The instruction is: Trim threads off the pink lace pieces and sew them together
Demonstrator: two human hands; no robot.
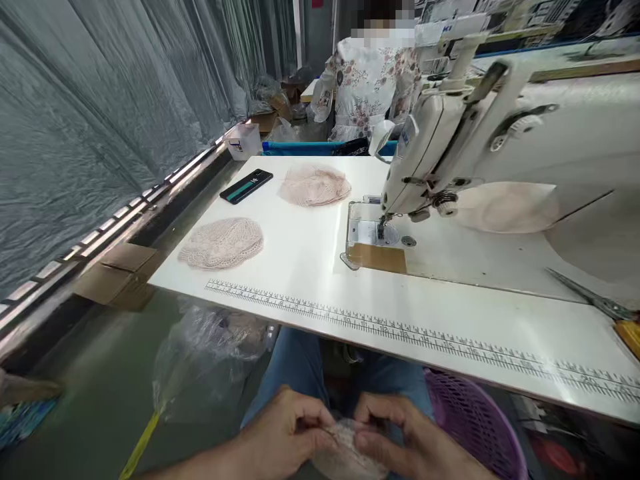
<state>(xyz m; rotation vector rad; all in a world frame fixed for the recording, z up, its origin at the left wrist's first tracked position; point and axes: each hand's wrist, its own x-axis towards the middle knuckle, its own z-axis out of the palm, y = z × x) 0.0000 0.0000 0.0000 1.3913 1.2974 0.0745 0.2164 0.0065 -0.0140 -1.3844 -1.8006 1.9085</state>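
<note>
Over my lap, below the table edge, my left hand (295,430) pinches one side of a pale beige lace fabric piece (347,457). On its other side my right hand (395,433) grips the same piece between thumb and fingers. The lower part of the lace runs out of the frame. On the table lie a stack of beige lace pieces (223,243) at the left and a pile of pinkish sheer pieces (315,185) farther back. A white sewing machine (430,147) stands to the right, its needle area (381,230) away from both hands.
A dark phone (246,187) rests near the table's left edge. Scissors (593,293) lie at the right, behind a printed ruler strip (400,330). A purple basket (475,427) stands below the table, and a clear plastic bag (210,360) at its left. A person (370,87) is beyond the table.
</note>
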